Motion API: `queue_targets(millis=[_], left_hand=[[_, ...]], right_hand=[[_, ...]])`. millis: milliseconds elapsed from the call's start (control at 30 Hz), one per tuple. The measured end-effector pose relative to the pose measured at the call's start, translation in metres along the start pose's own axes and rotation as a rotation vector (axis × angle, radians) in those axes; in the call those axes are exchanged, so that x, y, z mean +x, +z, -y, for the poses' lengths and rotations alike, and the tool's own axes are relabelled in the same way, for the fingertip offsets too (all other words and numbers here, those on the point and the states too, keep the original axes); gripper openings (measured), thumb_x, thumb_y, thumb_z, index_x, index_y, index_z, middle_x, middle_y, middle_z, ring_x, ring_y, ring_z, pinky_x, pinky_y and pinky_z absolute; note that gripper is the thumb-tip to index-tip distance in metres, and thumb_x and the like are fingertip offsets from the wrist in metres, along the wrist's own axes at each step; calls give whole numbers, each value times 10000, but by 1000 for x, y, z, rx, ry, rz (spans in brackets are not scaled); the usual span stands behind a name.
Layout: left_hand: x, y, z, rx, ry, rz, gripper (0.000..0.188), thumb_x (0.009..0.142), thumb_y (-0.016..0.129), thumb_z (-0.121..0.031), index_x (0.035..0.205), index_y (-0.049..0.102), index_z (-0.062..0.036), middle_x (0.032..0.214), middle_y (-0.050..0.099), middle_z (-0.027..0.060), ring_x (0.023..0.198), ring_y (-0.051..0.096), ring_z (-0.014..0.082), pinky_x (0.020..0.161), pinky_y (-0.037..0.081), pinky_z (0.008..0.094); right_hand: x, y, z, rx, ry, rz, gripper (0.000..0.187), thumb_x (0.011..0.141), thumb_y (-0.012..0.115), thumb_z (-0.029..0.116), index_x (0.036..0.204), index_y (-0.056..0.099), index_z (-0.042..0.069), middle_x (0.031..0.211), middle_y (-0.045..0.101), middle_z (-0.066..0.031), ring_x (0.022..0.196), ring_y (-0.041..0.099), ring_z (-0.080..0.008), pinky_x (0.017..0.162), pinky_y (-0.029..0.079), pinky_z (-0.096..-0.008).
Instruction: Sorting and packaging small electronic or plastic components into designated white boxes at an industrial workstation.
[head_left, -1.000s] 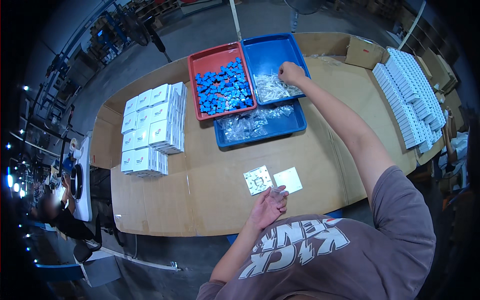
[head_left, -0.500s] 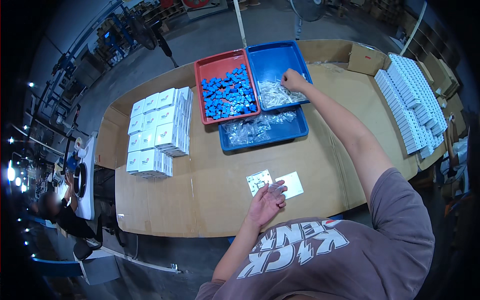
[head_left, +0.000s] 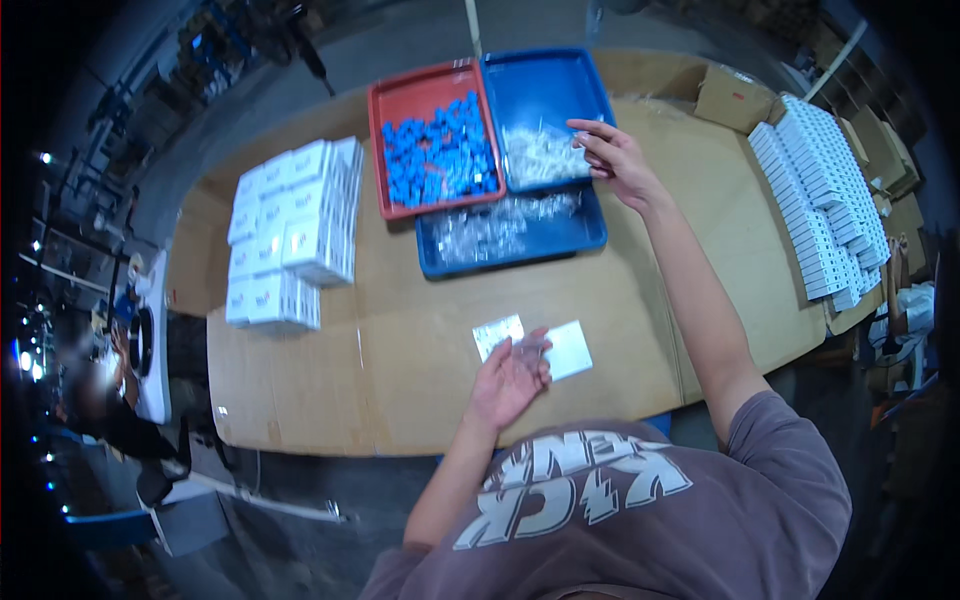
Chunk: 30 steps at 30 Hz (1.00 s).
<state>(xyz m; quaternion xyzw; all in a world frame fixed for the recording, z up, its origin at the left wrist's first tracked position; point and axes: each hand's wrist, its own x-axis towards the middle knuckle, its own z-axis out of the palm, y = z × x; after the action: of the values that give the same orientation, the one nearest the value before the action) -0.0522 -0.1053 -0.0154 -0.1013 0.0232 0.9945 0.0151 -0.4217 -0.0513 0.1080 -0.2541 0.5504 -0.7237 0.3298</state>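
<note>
My left hand (head_left: pixel 507 388) is palm up near the front edge of the table, its fingers curled around a small clear plastic bag (head_left: pixel 528 350). Just beyond it lie a white card with printed shapes (head_left: pixel 493 333) and a plain white card (head_left: pixel 570 352). My right hand (head_left: pixel 620 165) is over the right side of the upper blue tray (head_left: pixel 545 80), above a pile of small whitish pieces (head_left: pixel 543 155). Its index finger points left while the other fingers bend in. Something pale may be at the fingertips, but blur hides what it is.
A red tray (head_left: pixel 400 92) holds many blue pieces (head_left: pixel 440 150). Below sits another blue tray (head_left: pixel 510 262) with clear bags. White boxes (head_left: pixel 290 235) stand stacked at left, more small white boxes (head_left: pixel 815 205) at right. A co-worker (head_left: pixel 120 430) is at far left.
My right hand has risen off the whitish pieces, its index finger now extended. The left hand still has the clear bag. The whole view has shifted slightly.
</note>
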Motion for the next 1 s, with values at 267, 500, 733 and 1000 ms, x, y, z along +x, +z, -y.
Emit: queue_targets(millis=[267,500,733,1000], left_hand=[[13,12,-11,20,143,-12,526,1112,460,-412,1473,518,-33,1295,674,93,978,661,204,912,547,370],[19,20,-10,186,56,-111,502,1102,493,-425,1430,556,-51,1263,691,91,1007,671,190,899,554,357],[13,28,-6,261,133,-100,415,1125,435,-405,1331,602,-86,1255,694,93,1032,679,196,890,565,377],[9,24,-9,231,144,-56,392,1133,414,-371,1329,594,-82,1224,705,96,1061,688,224,915,556,400]], right_hand=[[-147,47,-84,-143,257,-73,188,1000,680,104,1165,717,21,950,727,-1,680,522,-21,584,408,-185],[-157,75,-73,-279,74,32,150,968,714,80,1099,736,10,944,731,-1,714,575,-42,638,461,-202],[-140,86,-50,-508,60,462,128,976,715,121,1025,774,18,1210,675,-67,891,648,-104,779,538,-242],[-124,97,-40,-470,223,655,365,1088,559,247,1048,745,-65,1275,667,-124,960,676,-165,869,566,-337]])
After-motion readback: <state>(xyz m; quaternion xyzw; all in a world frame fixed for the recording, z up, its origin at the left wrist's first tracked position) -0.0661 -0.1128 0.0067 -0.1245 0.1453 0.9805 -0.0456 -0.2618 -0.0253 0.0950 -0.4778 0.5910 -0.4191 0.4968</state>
